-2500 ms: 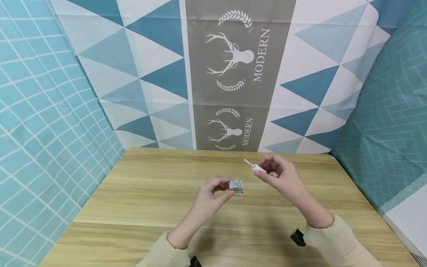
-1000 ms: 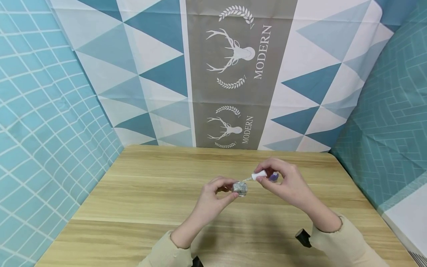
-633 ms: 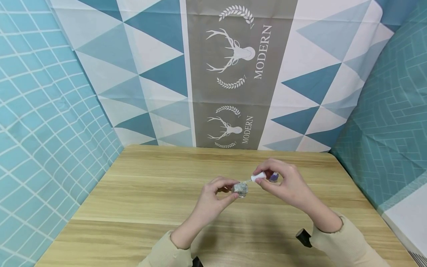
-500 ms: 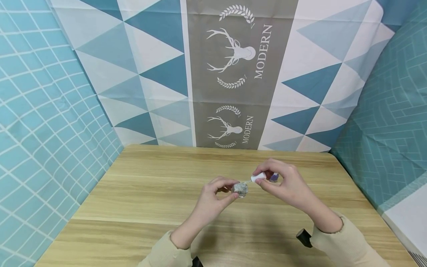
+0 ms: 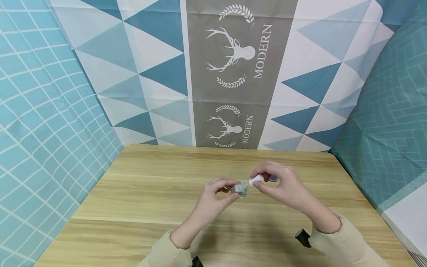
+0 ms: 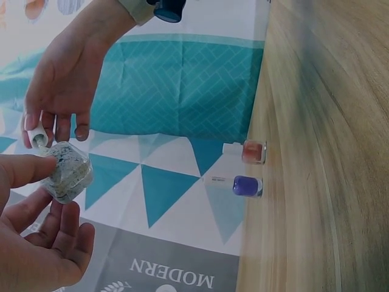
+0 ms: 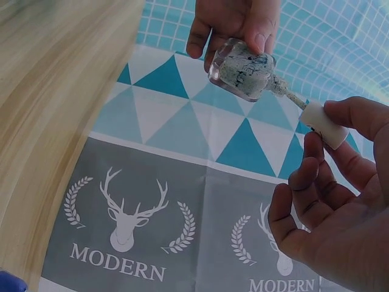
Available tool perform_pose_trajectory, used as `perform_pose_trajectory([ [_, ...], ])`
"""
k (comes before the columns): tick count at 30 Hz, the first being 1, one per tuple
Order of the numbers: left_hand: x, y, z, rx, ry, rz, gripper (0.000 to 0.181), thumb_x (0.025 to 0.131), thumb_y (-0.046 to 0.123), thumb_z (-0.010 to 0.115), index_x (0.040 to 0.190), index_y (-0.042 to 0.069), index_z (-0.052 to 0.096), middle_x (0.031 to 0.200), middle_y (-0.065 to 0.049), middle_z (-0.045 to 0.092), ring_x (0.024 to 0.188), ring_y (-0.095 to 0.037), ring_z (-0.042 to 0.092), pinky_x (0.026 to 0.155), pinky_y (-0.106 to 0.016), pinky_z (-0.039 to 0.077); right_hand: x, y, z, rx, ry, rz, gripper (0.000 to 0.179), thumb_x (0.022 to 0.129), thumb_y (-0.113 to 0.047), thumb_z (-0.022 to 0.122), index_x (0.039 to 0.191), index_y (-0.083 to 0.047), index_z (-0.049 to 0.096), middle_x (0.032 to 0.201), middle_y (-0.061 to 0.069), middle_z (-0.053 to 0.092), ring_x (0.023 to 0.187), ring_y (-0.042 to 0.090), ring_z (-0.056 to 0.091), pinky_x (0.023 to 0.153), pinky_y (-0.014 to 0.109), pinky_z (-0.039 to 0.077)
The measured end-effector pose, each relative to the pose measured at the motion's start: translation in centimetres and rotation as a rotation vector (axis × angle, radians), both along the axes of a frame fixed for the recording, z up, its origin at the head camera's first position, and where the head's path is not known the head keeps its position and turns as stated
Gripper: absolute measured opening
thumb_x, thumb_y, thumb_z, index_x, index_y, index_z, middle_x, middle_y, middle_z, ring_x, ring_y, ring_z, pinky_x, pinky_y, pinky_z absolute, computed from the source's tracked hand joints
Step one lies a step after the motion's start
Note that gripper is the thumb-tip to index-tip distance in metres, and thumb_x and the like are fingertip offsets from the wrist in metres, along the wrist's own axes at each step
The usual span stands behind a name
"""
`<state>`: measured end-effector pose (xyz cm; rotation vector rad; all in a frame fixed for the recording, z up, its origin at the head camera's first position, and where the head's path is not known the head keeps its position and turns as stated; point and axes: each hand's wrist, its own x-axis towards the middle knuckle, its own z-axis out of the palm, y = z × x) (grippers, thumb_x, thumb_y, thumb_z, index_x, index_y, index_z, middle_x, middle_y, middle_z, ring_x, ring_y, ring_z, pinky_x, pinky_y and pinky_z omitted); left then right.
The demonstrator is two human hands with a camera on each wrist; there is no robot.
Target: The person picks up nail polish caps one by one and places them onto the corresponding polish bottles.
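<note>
Between thumb and fingers, my left hand [image 5: 211,198] holds a clear nail polish bottle [image 7: 243,70] with speckled pale polish inside, tilted above the table. My right hand [image 5: 283,185] pinches the white brush cap [image 7: 323,125] on the right of it. In the right wrist view the brush stem [image 7: 296,100] runs from the cap into the bottle's neck, and a gap remains between cap and neck. The left wrist view shows the left thumb on the near face of the bottle [image 6: 70,172], the cap [image 6: 37,135] just beyond it.
Two more nail polish bottles stand on the wooden table [image 5: 140,200]: a purple one [image 6: 246,186] and an orange-red one [image 6: 253,152], both with white caps. The head view shows part of the purple bottle [image 5: 273,178] behind the right hand. Patterned cloth [image 5: 156,74] hangs behind the table.
My right hand has brought the brush cap left and down to the bottle, and the brush has entered its neck. The cap is now nearer the neck. The left hand has barely moved.
</note>
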<state>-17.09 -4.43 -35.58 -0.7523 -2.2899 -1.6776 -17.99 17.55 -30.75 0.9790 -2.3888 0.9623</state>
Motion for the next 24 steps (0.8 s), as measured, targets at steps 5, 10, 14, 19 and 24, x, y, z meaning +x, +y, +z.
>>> perform_pose_trajectory([
  [5, -0.7, -0.1, -1.2, 0.002, 0.006, -0.010, 0.028, 0.078, 0.008, 0.076, 0.105, 0.009, 0.070, 0.099, -0.001, 0.068, 0.089, -0.017, 0.061, 0.080, -0.036, 0.053, 0.0, -0.1, 0.0, 0.003, -0.033, -0.020, 0.020, 0.081, -0.014, 0.075, 0.096, -0.023, 0.067, 0.089, -0.014, 0.062, 0.073, 0.004, 0.052, 0.064, 0.023, 0.050],
  [10, -0.7, -0.1, -1.4, 0.011, 0.015, -0.028, 0.027, 0.079, 0.012, 0.075, 0.105, 0.012, 0.070, 0.099, 0.001, 0.068, 0.089, -0.016, 0.061, 0.080, -0.035, 0.052, 0.1, -0.2, 0.0, 0.010, -0.064, -0.056, 0.020, 0.081, -0.016, 0.075, 0.098, -0.022, 0.066, 0.091, -0.013, 0.064, 0.074, 0.005, 0.054, 0.065, 0.024, 0.050],
  [14, -0.7, -0.1, -1.5, 0.005, 0.021, -0.033, 0.027, 0.079, 0.011, 0.075, 0.106, 0.011, 0.070, 0.098, 0.000, 0.067, 0.088, -0.016, 0.061, 0.080, -0.034, 0.053, 0.1, -0.3, 0.1, 0.006, -0.078, -0.068, 0.020, 0.081, -0.016, 0.075, 0.098, -0.023, 0.067, 0.091, -0.013, 0.063, 0.074, 0.006, 0.053, 0.065, 0.025, 0.050],
  [19, -0.6, -0.1, -1.4, 0.008, 0.024, -0.045, 0.027, 0.080, 0.011, 0.075, 0.106, 0.011, 0.070, 0.098, -0.001, 0.067, 0.088, -0.016, 0.061, 0.081, -0.032, 0.053, 0.1, -0.4, 0.0, 0.001, -0.072, -0.063, 0.019, 0.081, -0.018, 0.074, 0.098, -0.025, 0.067, 0.089, -0.015, 0.062, 0.074, 0.006, 0.053, 0.064, 0.024, 0.048],
  [24, -0.6, -0.1, -1.4, 0.009, 0.019, -0.057, 0.026, 0.081, 0.012, 0.074, 0.107, 0.011, 0.070, 0.100, 0.000, 0.067, 0.089, -0.016, 0.061, 0.081, -0.034, 0.053, 0.0, -0.6, -0.1, -0.006, -0.055, -0.028, 0.019, 0.082, -0.017, 0.074, 0.098, -0.024, 0.066, 0.086, -0.014, 0.061, 0.074, 0.006, 0.053, 0.062, 0.023, 0.045],
])
